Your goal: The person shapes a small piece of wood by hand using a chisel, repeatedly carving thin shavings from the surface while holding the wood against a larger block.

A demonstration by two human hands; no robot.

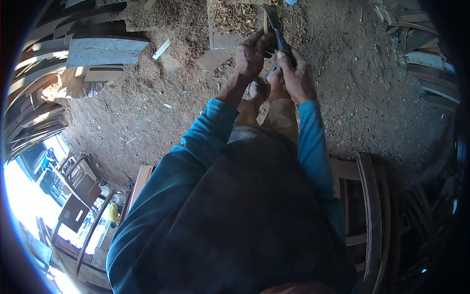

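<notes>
Held out in front of me, my left hand [252,56] is closed round a narrow strip of pale wood [266,25]. My right hand [297,77] grips the dark handle of a bladed tool [273,18], whose exact kind I cannot make out. The tool's broad dark blade lies close along the right side of the strip; whether they touch is unclear. Under the strip's far end is a flat board [215,38] on the ground, heaped with curled wood shavings [235,18]. Both hands are above my feet.
Stacked boards [107,52] line the left side, with more planks [425,60] on the right. A loose flat wood piece [214,59] lies by the shavings board. Wooden frames [369,210] stand behind me at right, chair-like furniture [76,210] at left. Sawdust covers the ground [161,108].
</notes>
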